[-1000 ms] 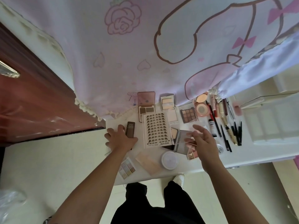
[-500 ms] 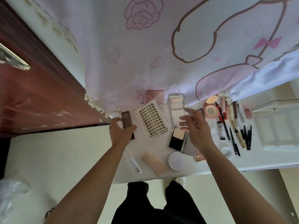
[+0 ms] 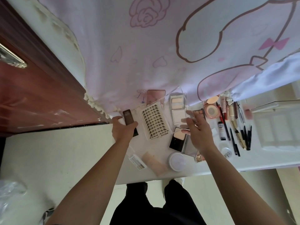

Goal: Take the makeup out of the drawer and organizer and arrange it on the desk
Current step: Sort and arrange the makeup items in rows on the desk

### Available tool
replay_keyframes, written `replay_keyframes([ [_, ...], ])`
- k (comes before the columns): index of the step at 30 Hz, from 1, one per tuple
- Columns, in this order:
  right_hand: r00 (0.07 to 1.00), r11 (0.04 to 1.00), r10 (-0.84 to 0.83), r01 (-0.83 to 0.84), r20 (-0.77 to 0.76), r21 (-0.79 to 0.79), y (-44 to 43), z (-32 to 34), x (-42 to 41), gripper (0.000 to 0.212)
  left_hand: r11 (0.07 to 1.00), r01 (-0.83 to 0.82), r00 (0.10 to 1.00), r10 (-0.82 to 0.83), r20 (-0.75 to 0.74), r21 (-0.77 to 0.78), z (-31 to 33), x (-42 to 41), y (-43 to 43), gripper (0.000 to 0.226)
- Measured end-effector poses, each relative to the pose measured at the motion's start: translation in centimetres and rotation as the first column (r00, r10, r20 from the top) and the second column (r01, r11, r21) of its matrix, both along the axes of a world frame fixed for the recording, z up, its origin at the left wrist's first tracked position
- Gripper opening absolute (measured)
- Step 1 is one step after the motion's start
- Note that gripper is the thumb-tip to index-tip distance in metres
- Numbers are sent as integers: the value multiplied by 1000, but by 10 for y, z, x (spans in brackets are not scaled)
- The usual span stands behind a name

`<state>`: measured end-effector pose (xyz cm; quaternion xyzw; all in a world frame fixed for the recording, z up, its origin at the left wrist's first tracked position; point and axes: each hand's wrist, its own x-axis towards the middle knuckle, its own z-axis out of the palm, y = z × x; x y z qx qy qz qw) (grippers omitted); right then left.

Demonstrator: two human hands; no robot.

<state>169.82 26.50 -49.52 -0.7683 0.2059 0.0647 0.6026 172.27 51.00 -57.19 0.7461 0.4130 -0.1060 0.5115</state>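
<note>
**mika_k:** ok so where's the brown one at? The left grip (image 3: 124,129) is clenched round the lower end of that slim brown case (image 3: 128,116). It's at the far-left end of the surface (image 3: 267,159), right by the curtain (image 3: 146,54) hem and just beside the lash tray (image 3: 155,123). Can't tell if the case is lifted or its bottom end is touching down.

**dustbunny:** Looks like a light, stiff plastic thing to me. It's glossy, so probably a bit slippery. I'd hold it by the long sides like that, not near the top end, in case a lid pops. What's the other hand doing?

**mika_k:** The right grip (image 3: 198,132) is released, fingers spread, grasping nothing. It hovers above the open white palette (image 3: 177,111) and the black compact (image 3: 177,139). Both lie open with pressed powder showing, so my guess is fragile. Take them by the outer edges, keep them flat, no thumbs in the pans.

**dustbunny:** And the lash tray?

**mika_k:** It's a thin clear tray, bendy I'd guess, and it likely weighs nothing. Slide fingers under an edge rather than pinching the middle, or the lashes get squashed. The round white jar (image 3: 177,161) near the front edge looks the heaviest of the lot. It should be an easy grab around the rim.

**dustbunny:** The pencils (image 3: 243,137) lined up on the right will roll if bumped, I reckon, so watch that sleeve-side arm.
</note>
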Motion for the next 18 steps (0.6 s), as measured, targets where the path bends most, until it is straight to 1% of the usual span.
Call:
replay_keyframes([
  [3,1000,1000,3,-2,-29,4,-5,-4,-9,27,994,86,996,-84,-32,70,-2,3,-4,70],
  [7,999,1000,-29,29,-32,5,-7,-9,-19,26,948,242,968,-222,-113,208,0,7,-10,71],
  [10,999,999,-37,38,-35,9,-9,-12,-24,26,926,303,949,-272,-161,223,1,8,-15,71],
  [15,998,998,-52,53,-28,29,-15,-14,-31,26,915,348,931,-312,-189,204,-4,9,-13,65],
  [18,997,996,-78,79,-25,52,-20,-15,-35,27,906,372,917,-326,-229,201,-4,10,-9,67],
])
